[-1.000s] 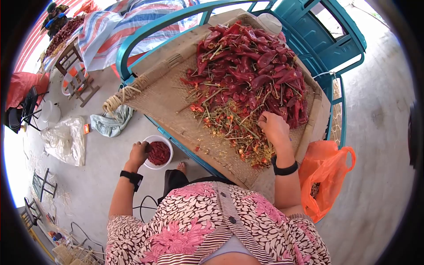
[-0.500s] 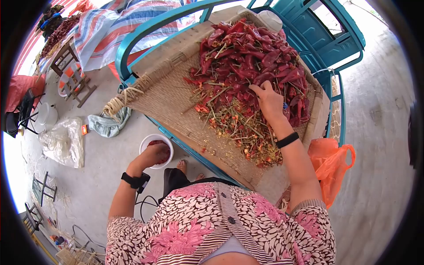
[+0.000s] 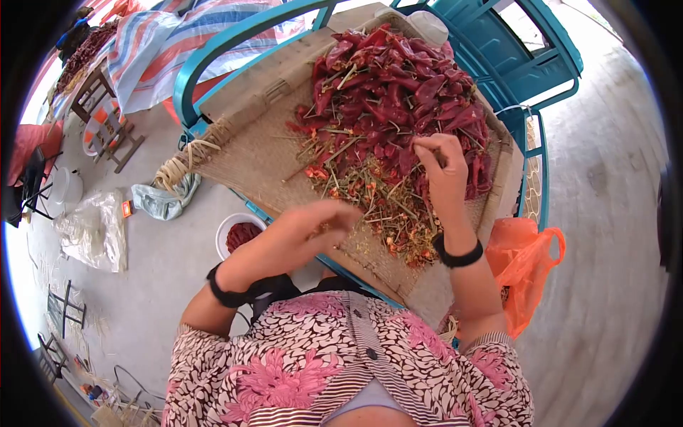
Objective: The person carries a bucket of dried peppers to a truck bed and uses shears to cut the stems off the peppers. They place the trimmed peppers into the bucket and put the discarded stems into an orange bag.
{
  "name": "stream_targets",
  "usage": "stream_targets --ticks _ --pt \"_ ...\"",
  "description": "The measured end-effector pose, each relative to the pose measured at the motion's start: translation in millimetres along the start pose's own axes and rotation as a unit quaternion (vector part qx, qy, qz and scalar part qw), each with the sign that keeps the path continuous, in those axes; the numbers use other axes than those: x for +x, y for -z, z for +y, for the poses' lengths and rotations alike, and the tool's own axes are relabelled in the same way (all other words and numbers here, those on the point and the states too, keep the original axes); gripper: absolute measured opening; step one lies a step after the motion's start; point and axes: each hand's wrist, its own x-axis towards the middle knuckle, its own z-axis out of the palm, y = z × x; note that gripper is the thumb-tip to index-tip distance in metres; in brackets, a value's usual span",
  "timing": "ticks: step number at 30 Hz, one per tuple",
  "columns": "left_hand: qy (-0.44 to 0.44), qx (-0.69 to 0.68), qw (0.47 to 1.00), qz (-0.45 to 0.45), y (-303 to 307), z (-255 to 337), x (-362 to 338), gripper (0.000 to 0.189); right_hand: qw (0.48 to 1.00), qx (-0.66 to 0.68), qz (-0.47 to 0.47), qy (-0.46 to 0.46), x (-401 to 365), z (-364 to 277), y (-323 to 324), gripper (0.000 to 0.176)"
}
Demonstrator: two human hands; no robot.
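The chillies (image 3: 398,89) lie in a heap on the woven tray (image 3: 249,160), just ahead of our right hand (image 3: 448,167), which is the nearer one; its thumb and forefinger come together at the heap's near edge. We cannot tell whether they pinch a chilli or a stem. The heap's long axis slants from the far side of the tray down towards our right, while single chillies point every way. Our left hand (image 3: 309,228), blurred and partly open with loosely curled fingers, hangs over the tray's near edge, well apart from the heap; we see nothing in it. Loose stems (image 3: 370,188) spread between the two hands. The tray rests on the blue cart (image 3: 186,85). Below, on the floor (image 3: 597,206), a white tub (image 3: 220,236) of chillies stands beyond our left forearm; an orange bag (image 3: 530,288) hangs beside our right.
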Motion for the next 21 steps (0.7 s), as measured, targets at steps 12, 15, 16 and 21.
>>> stream_targets --ticks 12,15,16,21 --pt "0.007 -0.125 0.984 0.123 -61.3 -13.5 63.7 0.044 0.888 0.374 -0.058 -0.261 -50.2 -54.1 0.8 0.020" --pt "-0.002 -0.141 0.982 0.126 -74.2 -10.7 62.6 0.044 0.896 0.348 -0.042 -0.273 -56.6 -59.6 2.9 0.019" --pt "-0.004 -0.155 0.979 0.133 -78.9 -13.6 64.5 0.045 0.901 0.330 -0.037 -0.278 -59.1 -61.4 3.5 0.018" --pt "0.030 -0.175 0.974 0.140 -82.4 -15.9 64.5 0.048 0.942 0.282 -0.024 -0.182 -68.6 -56.0 0.1 0.011"
